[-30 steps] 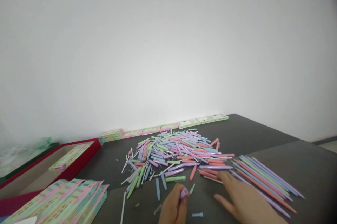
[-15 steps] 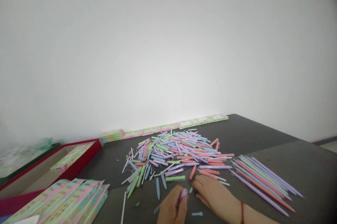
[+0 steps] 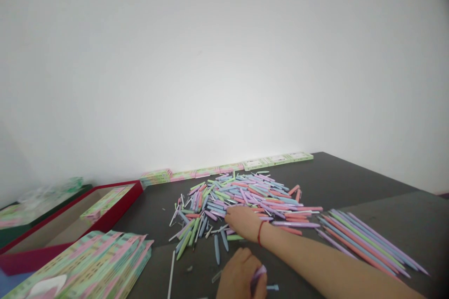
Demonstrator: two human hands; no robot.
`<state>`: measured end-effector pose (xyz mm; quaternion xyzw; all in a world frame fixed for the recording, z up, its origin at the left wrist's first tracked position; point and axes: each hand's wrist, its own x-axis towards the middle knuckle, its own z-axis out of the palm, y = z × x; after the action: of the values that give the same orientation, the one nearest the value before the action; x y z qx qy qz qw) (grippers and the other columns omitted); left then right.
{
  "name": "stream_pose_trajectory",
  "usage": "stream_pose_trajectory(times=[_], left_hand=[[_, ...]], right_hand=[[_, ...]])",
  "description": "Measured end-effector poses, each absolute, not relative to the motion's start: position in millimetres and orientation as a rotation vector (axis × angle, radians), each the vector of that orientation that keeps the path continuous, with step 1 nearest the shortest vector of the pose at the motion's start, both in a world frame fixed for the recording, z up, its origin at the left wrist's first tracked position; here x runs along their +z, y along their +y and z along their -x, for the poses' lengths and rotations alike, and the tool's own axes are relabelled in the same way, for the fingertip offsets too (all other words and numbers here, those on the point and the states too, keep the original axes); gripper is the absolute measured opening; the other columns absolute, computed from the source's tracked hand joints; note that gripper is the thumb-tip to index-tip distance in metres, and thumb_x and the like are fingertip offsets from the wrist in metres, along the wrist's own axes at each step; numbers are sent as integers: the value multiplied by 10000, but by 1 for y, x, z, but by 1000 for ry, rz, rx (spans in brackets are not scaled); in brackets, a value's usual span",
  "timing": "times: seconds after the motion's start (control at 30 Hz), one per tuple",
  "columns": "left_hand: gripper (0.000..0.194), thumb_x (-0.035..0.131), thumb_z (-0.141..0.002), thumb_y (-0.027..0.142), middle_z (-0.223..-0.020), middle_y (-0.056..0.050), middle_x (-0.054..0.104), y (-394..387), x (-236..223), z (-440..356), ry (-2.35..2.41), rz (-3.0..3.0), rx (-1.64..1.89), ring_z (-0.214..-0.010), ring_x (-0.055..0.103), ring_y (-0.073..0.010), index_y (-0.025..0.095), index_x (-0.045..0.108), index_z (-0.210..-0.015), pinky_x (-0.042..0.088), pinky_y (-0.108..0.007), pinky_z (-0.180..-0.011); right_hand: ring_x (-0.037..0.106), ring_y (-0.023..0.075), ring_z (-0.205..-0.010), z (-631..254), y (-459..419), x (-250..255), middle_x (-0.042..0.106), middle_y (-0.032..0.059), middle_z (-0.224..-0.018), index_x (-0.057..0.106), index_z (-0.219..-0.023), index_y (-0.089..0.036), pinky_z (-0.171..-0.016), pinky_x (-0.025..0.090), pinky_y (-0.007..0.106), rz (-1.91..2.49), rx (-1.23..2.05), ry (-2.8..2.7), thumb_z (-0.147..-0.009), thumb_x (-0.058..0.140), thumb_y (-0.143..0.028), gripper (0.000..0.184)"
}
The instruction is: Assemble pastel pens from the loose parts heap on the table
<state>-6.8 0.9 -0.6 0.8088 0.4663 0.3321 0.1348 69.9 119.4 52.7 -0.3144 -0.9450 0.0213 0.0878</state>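
Note:
My left hand (image 3: 240,272) is closed around a purple pen barrel (image 3: 258,272), near the front edge of the view; most of the barrel is hidden by the fingers. My right hand (image 3: 243,222), with a red cord at the wrist, reaches over the near side of a heap of pastel pen parts (image 3: 252,191). Its fingers point down among the pieces, and the fingertips are hidden. Between the hands lies a green piece (image 3: 235,237). A small blue part (image 3: 272,287) rests just right of my left hand.
Long pastel pens (image 3: 372,240) lie side by side at the right. Printed cartons (image 3: 94,266) are fanned out at front left, beside a red box (image 3: 133,191). Flat packs (image 3: 277,161) line the wall. A white stick (image 3: 171,273) lies left of my hands on the dark table (image 3: 379,210).
My right hand has moved forward and left onto the heap. My left hand still grips the purple barrel, slightly further right. The camera view has shifted a little.

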Motion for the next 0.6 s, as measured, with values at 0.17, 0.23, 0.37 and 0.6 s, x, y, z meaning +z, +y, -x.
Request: stream_pose_trajectory(times=[0.17,0.23,0.37,0.6], left_hand=[[167,576,-652,69,-803,-53,585,3,-7,2,1533,-2393,775,-775,517,-220,192,617,-757,338,-304,-677],[214,567,-629,61,-815,-46,594,3,-7,1,1599,-2401,702,-784,523,-216,192,617,-791,344,-306,-684],[267,554,-603,50,-833,-37,609,2,-4,-1,1687,-2409,632,-795,531,-214,203,601,-817,357,-313,-696],[282,521,-577,61,-826,-48,602,-1,-3,1,1690,-2442,773,-807,548,-232,203,577,-815,388,-323,-690]], right_hand=[[617,223,-872,-71,120,58,660,132,-951,658,-871,-125,-744,450,309,980,212,-2713,-869,515,-160,147],[603,204,-868,-81,113,62,658,98,-937,642,-872,-144,-738,442,284,1001,303,-2620,-871,526,-202,130],[540,113,-588,-114,84,64,578,-10,-651,587,-805,-159,-530,406,193,1042,582,-2460,-931,414,-309,261],[301,59,-405,-165,40,51,430,-77,-548,541,-742,-177,-360,215,166,973,1595,-1629,-800,546,-414,244]])
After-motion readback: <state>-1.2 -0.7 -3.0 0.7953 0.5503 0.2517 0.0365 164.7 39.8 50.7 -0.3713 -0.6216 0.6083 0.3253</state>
